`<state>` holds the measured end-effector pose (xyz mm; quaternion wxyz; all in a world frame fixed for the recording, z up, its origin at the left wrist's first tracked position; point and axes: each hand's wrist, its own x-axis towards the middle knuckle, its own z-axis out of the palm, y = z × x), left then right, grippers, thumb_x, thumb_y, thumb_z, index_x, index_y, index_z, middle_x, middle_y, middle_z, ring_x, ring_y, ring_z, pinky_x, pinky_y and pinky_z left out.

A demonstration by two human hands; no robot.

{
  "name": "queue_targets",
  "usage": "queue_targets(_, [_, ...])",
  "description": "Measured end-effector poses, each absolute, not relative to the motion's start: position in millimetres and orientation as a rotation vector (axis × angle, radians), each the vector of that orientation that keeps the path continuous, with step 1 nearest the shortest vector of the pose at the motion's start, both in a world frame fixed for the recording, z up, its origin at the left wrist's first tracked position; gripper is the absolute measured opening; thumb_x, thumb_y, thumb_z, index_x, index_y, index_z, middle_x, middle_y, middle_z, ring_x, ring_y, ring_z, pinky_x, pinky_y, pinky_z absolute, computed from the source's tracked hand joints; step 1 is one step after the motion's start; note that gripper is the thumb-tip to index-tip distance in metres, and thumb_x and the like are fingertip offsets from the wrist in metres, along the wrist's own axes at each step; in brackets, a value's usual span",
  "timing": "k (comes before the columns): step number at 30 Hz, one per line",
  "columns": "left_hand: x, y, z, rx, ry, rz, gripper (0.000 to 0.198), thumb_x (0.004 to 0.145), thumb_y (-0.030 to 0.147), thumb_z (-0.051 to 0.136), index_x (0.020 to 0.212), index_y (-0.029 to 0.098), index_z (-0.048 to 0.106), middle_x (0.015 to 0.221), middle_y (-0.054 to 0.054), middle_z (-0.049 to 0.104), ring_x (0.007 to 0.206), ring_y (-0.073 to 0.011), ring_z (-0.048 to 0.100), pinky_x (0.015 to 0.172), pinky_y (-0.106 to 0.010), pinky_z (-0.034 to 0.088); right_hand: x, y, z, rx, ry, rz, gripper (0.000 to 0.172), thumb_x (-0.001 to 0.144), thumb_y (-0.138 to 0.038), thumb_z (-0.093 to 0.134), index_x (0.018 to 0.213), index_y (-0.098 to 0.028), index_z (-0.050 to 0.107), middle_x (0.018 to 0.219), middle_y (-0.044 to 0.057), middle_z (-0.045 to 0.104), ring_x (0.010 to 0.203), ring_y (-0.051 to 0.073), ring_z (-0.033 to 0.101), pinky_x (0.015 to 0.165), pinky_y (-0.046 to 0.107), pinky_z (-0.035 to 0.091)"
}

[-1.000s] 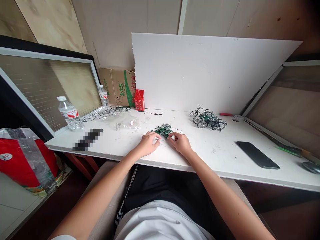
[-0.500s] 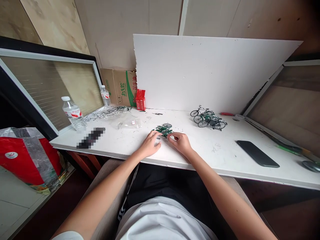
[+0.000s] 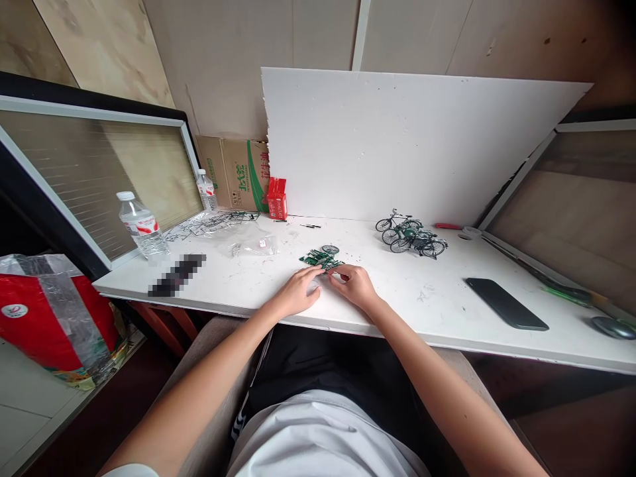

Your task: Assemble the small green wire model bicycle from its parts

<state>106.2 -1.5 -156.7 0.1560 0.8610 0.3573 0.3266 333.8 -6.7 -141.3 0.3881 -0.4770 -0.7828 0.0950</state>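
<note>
A small pile of green bicycle model parts [image 3: 314, 256] lies on the white table, with a dark spoked wheel [image 3: 330, 249] at its back edge. My left hand [image 3: 299, 292] rests at the near left of the pile, fingers stretched toward it and thumb apart. From the right, my right hand [image 3: 355, 286] bends its fingers and thumb in a pinch at the pile's near edge. Whatever is between those fingertips is too small to make out. The fingertips of both hands nearly meet. Several assembled model bicycles [image 3: 411, 235] stand together farther right.
Plastic bags [image 3: 251, 242] and black part frames [image 3: 213, 224] lie at the back left, near water bottles [image 3: 142, 228]. A red box [image 3: 277, 199] stands before a carton [image 3: 241, 173]. On the right are a dark phone [image 3: 507, 303] and a mouse [image 3: 615, 327]. A white board [image 3: 407, 146] leans behind.
My left fingers have moved slightly right, closer to my right fingertips. My right fingertips have shifted a little down to the pile's near edge. The whole view has shifted slightly.
</note>
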Motion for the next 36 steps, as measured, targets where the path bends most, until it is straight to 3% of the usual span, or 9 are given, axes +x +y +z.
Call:
queue_targets(7, [107,3,-162,2.408,1.081,1.003,0.042,0.100,0.024,0.058,0.140,0.017,0.070,0.153,-0.014,0.065,0.145,-0.0304,0.061,0.128,-0.048,0.047,333,-5,-143,-1.282,-2.038,0.214,0.024,0.095,-0.034,0.063,0.103,-0.021,0.082,0.091,0.006,0.081,0.070,0.018,0.063,0.071,0.029,0.045])
queue_targets(13, [109,3,-163,2.441,1.075,1.022,0.041,0.098,0.019,0.059,0.138,0.017,0.072,0.146,-0.014,0.070,0.141,-0.0302,0.064,0.124,-0.048,0.051,333,-5,-143,-1.283,-2.100,0.230,0.026,0.096,-0.036,0.061,0.103,-0.020,0.080,0.072,0.002,0.068,0.062,0.016,0.056,0.067,0.027,0.040])
queue_targets(20, [108,7,-171,2.507,1.113,0.967,0.032,0.101,0.024,0.058,0.124,0.015,0.079,0.142,-0.016,0.071,0.134,-0.0311,0.067,0.121,-0.048,0.054,334,-4,-144,-1.319,-2.115,0.249,0.020,0.095,-0.032,0.058,0.101,-0.021,0.074,0.072,0.001,0.068,0.060,0.016,0.055,0.065,0.027,0.037])
queue_targets(25, [108,5,-170,2.482,1.106,1.011,0.036,0.103,0.022,0.055,0.129,0.015,0.077,0.146,-0.017,0.067,0.135,-0.0311,0.066,0.121,-0.048,0.054,334,-5,-144,-1.359,-2.054,0.225,0.016,0.092,-0.031,0.059,0.101,-0.022,0.070,0.067,-0.001,0.063,0.058,0.016,0.053,0.063,0.027,0.035])
queue_targets(30, [108,3,-166,2.481,1.076,1.078,0.039,0.102,0.019,0.054,0.135,0.013,0.074,0.151,-0.019,0.063,0.141,-0.0329,0.063,0.123,-0.048,0.053,335,-3,-147,-1.370,-1.981,0.188,0.033,0.097,-0.042,0.060,0.123,-0.022,0.065,0.062,-0.006,0.052,0.055,0.016,0.047,0.061,0.027,0.033])
queue_targets(36, [107,0,-162,2.515,0.987,1.122,0.042,0.100,0.015,0.054,0.139,0.013,0.070,0.155,-0.020,0.059,0.144,-0.0337,0.060,0.124,-0.050,0.052,338,5,-153,-1.348,-1.939,0.111,0.029,0.100,-0.038,0.056,0.115,-0.022,0.075,0.063,-0.002,0.057,0.055,0.016,0.048,0.065,0.028,0.036])
